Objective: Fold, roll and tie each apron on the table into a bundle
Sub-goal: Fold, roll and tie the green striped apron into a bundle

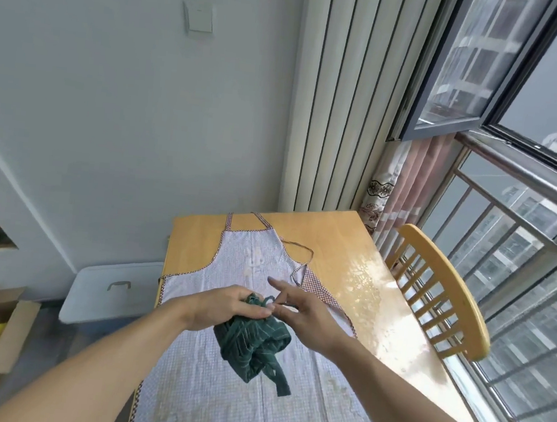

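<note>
Wooden chair beside sunlit table, open window

You see a glossy varnished wood surface under a matt, finely checked pale cloth apron, a soft dark green striped cloth bundle, a smooth wooden chair and a matt cardboard box.

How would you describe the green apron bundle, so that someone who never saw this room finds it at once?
Start at the wooden table beside the window; a pale checked apron lies spread flat over it. Above that apron's middle, the left hand grips the green apron bundle, and the right hand works at its tie. It is the only dark green, rolled cloth here, with one strap hanging down.
</note>
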Demonstrator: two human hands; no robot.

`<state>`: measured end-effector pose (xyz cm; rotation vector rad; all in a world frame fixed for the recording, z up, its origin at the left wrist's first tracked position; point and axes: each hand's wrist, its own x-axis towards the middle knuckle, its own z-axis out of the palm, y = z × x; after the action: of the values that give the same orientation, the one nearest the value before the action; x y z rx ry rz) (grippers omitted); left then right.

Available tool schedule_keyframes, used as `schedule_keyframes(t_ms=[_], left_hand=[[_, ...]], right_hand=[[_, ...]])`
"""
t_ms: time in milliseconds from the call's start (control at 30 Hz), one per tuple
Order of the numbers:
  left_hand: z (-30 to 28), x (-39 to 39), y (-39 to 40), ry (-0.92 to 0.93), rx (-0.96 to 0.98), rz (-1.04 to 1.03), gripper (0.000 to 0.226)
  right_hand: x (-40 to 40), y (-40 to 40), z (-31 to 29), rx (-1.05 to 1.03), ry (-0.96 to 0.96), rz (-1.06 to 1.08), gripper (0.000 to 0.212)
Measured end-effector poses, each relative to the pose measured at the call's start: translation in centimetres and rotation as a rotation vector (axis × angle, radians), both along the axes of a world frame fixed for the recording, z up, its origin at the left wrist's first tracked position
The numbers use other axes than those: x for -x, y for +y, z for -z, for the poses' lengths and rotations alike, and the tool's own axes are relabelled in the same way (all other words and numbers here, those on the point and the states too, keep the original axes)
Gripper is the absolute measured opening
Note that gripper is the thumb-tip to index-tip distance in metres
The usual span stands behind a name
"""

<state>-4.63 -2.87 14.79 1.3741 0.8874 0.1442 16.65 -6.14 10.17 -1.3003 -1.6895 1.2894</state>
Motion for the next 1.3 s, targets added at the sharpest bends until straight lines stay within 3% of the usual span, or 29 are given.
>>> schedule_keyframes(t_ms=[67, 300, 467, 567, 733, 867, 967, 1067, 1133, 1200, 1300], left_hand=[[0.1, 0.5, 0.4, 0.01, 0.043, -0.006, 0.03], [4.7, 4.7, 0.5, 0.19, 0.056, 0.002, 0.045], [7.8, 6.2, 2.3, 0.371, -0.048, 0.176, 0.075], [10.0, 6.0, 3.5, 0.473, -0.089, 0.311, 0.081], [15.2, 2.3, 6.5, 0.583, -0.175, 0.528, 0.07], [20.8, -1.6, 8.9, 0.562, -0.218, 0.65, 0.063], [23.9, -3.0, 9.3, 0.571, -0.34, 0.496, 0.055], [27.0, -3.4, 8.0, 0.528, -0.787, 0.119, 0.062], [28.2, -3.0, 5.9, 0.494, -1.014, -0.128, 0.044], [29.3, -3.2, 4.7, 0.448, -1.044, -0.265, 0.031], [29.2, -3.8, 3.7, 0.393, -0.896, -0.347, 0.024]], right_hand=[[0.4, 0.0, 0.1, 0.047, 0.068, 0.011, 0.024], [5.3, -0.6, 3.2, 0.039, -0.188, 0.137, 0.013], [7.2, -0.7, 4.8, 0.133, -0.209, 0.168, 0.007], [7.6, -0.8, 6.6, 0.153, -0.246, 0.221, 0.005], [6.2, 1.1, 10.4, 0.079, -0.628, 0.135, 0.015], [4.0, 2.4, 14.7, 0.152, -0.777, 0.139, 0.018], [2.3, 2.9, 16.6, 0.175, -0.772, 0.187, 0.018], [0.8, 3.5, 18.4, 0.193, -0.725, 0.23, 0.019], [0.8, 3.4, 18.6, 0.185, -0.734, 0.232, 0.02], [0.4, 4.3, 18.8, 0.172, -0.719, 0.234, 0.021], [0.5, 5.1, 18.7, 0.159, -0.709, 0.201, 0.022]])
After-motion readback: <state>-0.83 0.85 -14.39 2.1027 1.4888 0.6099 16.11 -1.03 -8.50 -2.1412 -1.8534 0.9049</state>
